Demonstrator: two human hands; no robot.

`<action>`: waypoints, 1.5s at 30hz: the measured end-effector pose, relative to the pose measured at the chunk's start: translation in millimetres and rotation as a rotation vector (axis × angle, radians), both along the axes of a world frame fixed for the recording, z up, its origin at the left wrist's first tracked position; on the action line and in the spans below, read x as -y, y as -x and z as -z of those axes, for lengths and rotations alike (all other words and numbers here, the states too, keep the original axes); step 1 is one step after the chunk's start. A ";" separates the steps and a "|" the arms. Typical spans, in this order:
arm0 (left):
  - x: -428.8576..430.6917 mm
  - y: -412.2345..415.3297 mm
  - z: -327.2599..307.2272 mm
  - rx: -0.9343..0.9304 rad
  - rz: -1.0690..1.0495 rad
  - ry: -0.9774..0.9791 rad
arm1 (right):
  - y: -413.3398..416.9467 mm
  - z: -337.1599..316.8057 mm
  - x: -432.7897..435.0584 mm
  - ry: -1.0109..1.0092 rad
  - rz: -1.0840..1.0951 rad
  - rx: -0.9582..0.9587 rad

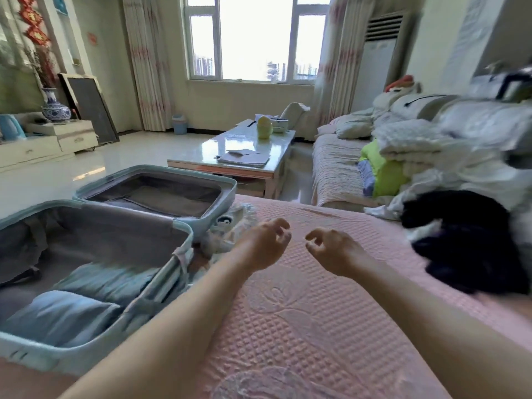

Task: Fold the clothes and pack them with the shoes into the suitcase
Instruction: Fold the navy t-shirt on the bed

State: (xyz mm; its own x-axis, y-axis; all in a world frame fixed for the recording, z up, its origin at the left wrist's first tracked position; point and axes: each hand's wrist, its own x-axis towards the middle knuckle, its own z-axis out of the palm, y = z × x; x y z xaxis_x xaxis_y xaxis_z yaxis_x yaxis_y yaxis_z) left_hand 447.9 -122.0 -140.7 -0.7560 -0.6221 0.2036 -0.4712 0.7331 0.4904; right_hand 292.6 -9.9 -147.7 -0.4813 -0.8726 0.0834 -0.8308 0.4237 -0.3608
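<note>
Head camera shows you the pink quilted bedspread point(316, 326) filling the foreground. The open pale-blue suitcase point(43, 355) lies at its left, with folded blue clothes point(57, 315) already in the near half. A black garment point(466, 243) lies crumpled to your right. Your left hand point(266, 243) and right hand point(331, 251) hover close together over the bedspread, fingers loosely curled, holding nothing. You look to be between items, so the next move is likely to reach right for the black garment and spread it flat. Beyond are a sofa point(334, 162), a coffee table point(213, 145) and a window point(256, 36).
</note>
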 end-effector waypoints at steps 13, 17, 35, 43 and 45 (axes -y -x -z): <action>-161.8 321.1 51.8 0.127 0.394 0.041 | 273.9 61.0 -210.2 -0.086 0.502 0.019; -176.4 388.9 78.5 0.176 0.451 0.037 | 327.6 89.2 -225.7 -0.121 0.580 -0.041; -164.8 452.8 128.2 0.006 0.481 0.351 | 349.3 119.9 -230.5 0.054 0.405 -0.084; -160.6 339.4 89.7 0.146 0.605 0.206 | 250.0 99.8 -241.7 0.211 0.308 0.033; -156.9 301.7 81.4 0.153 0.561 0.218 | 220.6 85.2 -235.2 0.098 0.282 0.164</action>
